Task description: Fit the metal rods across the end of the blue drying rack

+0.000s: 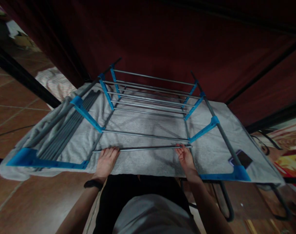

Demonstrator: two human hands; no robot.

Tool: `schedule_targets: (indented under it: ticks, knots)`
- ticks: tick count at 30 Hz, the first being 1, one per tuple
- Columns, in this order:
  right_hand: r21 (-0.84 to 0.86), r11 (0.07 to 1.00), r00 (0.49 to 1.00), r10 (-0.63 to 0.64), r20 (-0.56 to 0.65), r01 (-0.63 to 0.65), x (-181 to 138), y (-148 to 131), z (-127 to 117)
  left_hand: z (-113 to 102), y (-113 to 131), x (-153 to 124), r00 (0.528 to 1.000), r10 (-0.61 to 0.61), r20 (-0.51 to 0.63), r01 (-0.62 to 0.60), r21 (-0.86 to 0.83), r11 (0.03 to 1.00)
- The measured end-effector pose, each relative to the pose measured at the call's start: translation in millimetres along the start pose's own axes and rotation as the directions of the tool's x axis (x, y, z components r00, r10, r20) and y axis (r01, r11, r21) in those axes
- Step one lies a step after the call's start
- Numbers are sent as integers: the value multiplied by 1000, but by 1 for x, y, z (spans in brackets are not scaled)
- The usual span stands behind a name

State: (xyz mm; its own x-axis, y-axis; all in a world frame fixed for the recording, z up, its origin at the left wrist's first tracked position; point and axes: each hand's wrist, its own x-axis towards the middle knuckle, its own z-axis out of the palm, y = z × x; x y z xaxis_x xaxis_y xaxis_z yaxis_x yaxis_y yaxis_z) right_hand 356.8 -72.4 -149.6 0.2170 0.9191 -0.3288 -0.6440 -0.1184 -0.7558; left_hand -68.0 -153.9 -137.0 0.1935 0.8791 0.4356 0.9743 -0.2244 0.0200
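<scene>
A grey metal tube (148, 149) runs crosswise in front of me, with both hands on it. My left hand (107, 159) is wrapped over its left part. Near its right end, my right hand (184, 156) pinches it between thumb and fingers. Beyond the tube stands a partly assembled rack: grey poles (226, 138) with blue plastic brackets (87, 114) on both sides. Several crossbars (145, 134) join the farther brackets. The nearest blue brackets, one at left (53, 162) and one at right (223, 175), have no crossbar between them.
A bundle of loose grey tubes (67, 130) lies at left on the grey cloth (143, 162) covering the table. A phone (241, 158) rests by the right pole. Dark red curtain (150, 39) hangs behind. Tiled floor (16, 107) shows at left, and metal chair legs (227, 201) at right.
</scene>
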Motion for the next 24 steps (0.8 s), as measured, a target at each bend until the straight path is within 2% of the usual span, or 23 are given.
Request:
schedule_targets:
  ticks: [5,9,17,24]
  knots:
    - [7,1000,999,27,-26,-27,1,0,0,1,-1,0,1000,26,3,-26,4,1000]
    - [2,1000,1000,13,-8,-13,0,-1,0,2,-2,0,998,32,54,-33,28,999]
    - [-28,999,1000,-16,-1,16,-3,0,1,1,0,1,993,-17,115,17,0,1000]
    - [-41,999,1000,-8,-8,8,-2,-1,0,-1,3,4,993,-58,98,59,0,998]
